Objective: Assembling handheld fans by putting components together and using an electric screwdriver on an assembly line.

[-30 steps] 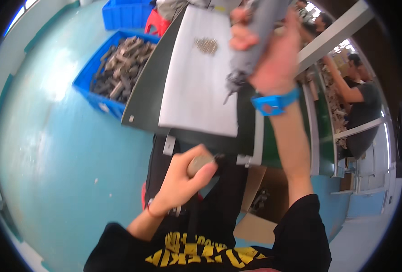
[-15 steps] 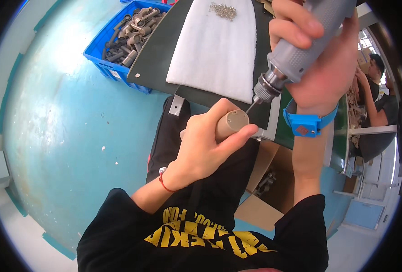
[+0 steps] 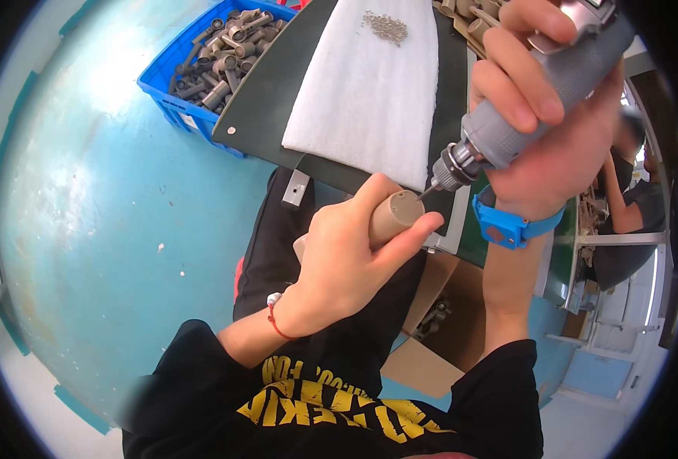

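My left hand [image 3: 339, 245] is wrapped round a beige cylindrical plastic part [image 3: 395, 216], its round end face tilted up toward the right. Small holes show near the rim of that face. In my right hand [image 3: 545, 130] is a grey power screwdriver [image 3: 538, 99] with a metal chuck, slanting down to the left. Its thin bit meets the right edge of the part's end face; whether a screw sits under the tip is too small to tell. Beyond both hands, a pile of small metal screws [image 3: 386, 28] lies on a white foam sheet [image 3: 362, 99].
At the far left stands a blue crate [image 3: 178, 107] full of beige and grey plastic parts. The dark green table [image 3: 266, 99] carries more beige parts [image 3: 477, 27] at the back. An open cardboard box [image 3: 465, 314] with parts sits below its edge. Other people [image 3: 630, 206] work at far right.
The screwdriver and my right hand have shifted slightly right and down. The bit has gone from the upper right rim to the right edge of the end face. My left hand keeps its grip.
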Demonstrator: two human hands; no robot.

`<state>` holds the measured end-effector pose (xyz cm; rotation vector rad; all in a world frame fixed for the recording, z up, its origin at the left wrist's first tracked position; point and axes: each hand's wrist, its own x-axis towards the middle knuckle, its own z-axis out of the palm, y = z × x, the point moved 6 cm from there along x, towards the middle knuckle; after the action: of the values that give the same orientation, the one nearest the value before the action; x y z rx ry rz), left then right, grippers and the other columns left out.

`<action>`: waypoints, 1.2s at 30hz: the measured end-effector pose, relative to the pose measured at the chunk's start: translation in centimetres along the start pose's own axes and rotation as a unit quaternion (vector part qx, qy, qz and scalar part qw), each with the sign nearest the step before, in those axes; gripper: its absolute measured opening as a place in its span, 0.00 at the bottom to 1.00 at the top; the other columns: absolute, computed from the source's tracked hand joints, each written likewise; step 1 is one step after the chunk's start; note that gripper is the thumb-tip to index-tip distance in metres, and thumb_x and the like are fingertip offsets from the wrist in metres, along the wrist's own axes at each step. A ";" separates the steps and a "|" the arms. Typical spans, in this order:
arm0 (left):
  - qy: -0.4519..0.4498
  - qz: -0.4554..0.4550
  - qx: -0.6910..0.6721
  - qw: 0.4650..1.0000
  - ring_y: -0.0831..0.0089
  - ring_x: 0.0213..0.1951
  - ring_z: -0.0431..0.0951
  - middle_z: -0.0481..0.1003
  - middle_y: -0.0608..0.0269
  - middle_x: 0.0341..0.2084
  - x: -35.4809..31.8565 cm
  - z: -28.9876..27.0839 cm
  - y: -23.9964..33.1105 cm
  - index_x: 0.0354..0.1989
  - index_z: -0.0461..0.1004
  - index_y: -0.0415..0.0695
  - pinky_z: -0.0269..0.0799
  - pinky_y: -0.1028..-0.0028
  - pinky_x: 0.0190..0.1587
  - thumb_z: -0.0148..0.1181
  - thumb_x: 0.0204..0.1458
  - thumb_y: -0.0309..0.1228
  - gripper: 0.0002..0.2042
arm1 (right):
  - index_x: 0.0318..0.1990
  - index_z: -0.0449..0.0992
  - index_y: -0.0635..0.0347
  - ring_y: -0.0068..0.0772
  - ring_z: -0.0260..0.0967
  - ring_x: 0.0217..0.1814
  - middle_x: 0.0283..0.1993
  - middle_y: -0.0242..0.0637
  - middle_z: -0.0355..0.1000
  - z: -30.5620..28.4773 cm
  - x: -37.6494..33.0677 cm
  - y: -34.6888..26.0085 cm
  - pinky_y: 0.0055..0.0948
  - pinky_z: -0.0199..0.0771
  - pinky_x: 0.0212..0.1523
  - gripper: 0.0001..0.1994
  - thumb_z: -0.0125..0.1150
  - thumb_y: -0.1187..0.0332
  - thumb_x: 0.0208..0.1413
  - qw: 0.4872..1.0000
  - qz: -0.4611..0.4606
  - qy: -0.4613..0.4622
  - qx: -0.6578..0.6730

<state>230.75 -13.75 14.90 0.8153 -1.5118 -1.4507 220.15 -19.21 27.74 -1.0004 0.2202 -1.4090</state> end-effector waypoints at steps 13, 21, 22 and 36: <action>0.004 0.005 0.052 0.999 0.81 0.19 0.71 0.73 0.65 0.16 0.3 0.8 0.1 0.30 0.70 0.38 0.66 0.80 0.23 0.66 0.52 0.34 0.12 | 0.55 0.64 0.66 0.26 0.58 0.22 0.41 0.40 0.68 -0.8 -0.8 -0.9 0.29 0.63 0.25 0.28 0.36 0.49 0.64 0.999 0.018 -0.031 0.013; -0.038 -0.026 0.019 0.999 0.83 0.19 0.70 0.73 0.66 0.18 0.5 0.3 -0.4 0.32 0.71 0.38 0.64 0.81 0.23 0.62 0.55 0.34 0.11 | 0.53 0.65 0.68 0.23 0.55 0.23 0.39 0.38 0.66 -1.8 -0.4 -1.8 0.26 0.60 0.26 0.28 0.38 0.49 0.63 0.998 0.017 -0.059 0.028; -0.055 -0.095 -0.048 0.993 0.83 0.19 0.68 0.73 0.66 0.18 0.4 0.2 -1.2 0.33 0.70 0.39 0.63 0.81 0.22 0.60 0.56 0.34 0.10 | 0.53 0.65 0.68 0.23 0.55 0.23 0.39 0.38 0.66 -2.4 -0.3 -2.1 0.26 0.60 0.26 0.28 0.38 0.49 0.63 0.997 0.016 -0.064 0.027; -0.113 -0.252 -0.466 0.841 0.74 0.22 0.73 0.64 0.46 0.60 6.1 1.6 -3.8 0.63 0.52 0.34 0.71 0.76 0.24 0.47 0.55 0.61 0.41 | 0.50 0.67 0.69 0.25 0.57 0.23 0.38 0.41 0.70 -8.5 0.8 -0.5 0.24 0.59 0.24 0.34 0.36 0.40 0.60 0.961 -0.085 0.163 -0.208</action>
<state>226.38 -18.94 12.08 0.4264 -0.5448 -2.4362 214.27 -23.62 23.35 -1.1417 0.7128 -1.7262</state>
